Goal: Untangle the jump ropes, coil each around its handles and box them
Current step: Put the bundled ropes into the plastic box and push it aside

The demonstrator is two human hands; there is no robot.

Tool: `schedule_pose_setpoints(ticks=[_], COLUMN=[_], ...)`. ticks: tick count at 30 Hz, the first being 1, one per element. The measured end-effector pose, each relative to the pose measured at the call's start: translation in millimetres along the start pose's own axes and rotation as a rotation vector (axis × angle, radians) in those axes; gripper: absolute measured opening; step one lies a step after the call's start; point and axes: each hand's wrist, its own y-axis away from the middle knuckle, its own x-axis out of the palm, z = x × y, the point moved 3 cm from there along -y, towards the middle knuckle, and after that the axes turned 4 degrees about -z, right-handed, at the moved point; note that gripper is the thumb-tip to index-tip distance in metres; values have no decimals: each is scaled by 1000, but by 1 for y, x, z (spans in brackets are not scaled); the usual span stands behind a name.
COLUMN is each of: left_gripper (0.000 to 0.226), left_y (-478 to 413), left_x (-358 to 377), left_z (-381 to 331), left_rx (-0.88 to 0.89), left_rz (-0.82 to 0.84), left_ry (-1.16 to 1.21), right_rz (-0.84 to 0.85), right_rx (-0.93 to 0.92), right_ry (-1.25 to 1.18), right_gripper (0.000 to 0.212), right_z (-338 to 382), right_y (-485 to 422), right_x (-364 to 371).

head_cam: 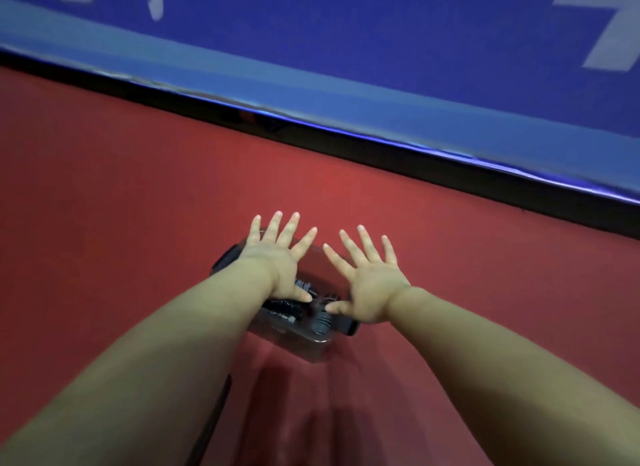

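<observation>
While both arms reach forward, the left hand (277, 257) and the right hand (369, 276) lie side by side over a clear plastic box (304, 344), each with its fingers straight and spread wide, holding nothing. The palms face down and seem to press on the transparent lid (322, 268), though the blur leaves it unsure whether they touch it or hover just above.

The left hand covers the far left part of the box, its fingertips reaching past the far edge. The right hand covers the right part, its fingers pointing away and slightly to the right. The two thumbs point toward each other and stand a little apart, with lid showing between them.

Under the thumbs, inside the box, lie the jump ropes (282, 309): dark coils wound tight beneath the left thumb, and a grey ribbed piece (320, 323) just below the right thumb, nearer the person. A black latch (227, 257) sticks out of the box beside the left wrist, and a second black latch (348, 325) shows below the heel of the right hand.

The box sits on a red floor (138, 188) that stretches out around both hands. Beyond the fingertips a black strip (346, 143) crosses the view at a slant, and past it rises a blue banner (346, 49) with pale lettering.
</observation>
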Motion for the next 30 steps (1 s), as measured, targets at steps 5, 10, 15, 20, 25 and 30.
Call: schedule_pose_setpoints(ticks=[5,10,15,20,25,30], left_gripper=[112,111,107,105,102,100], left_y=[44,78,100,117,142,158], left_x=[-47,-68,-62,-50,-22,11], left_z=[-61,-143,-241,-338,-419,-465], left_rx=[101,222,365,527,640,680], left_rz=[-92,-136,-134,-145,-51,64], left_ry=[-40,-49,-11,57,153,196], right_rz=[-58,-106,-27,91,253,493], right_rx=[54,167,348,624,998,1295], right_ry=[35,-18,-71,-195,-379,-484], right_gripper=[93,93,93,93,88,84], right_z=[-36,-81,-136,-185,-206,-190], right_y=[82,178,284,378,451,494], right_x=[-25,-13,38,109,192,264])
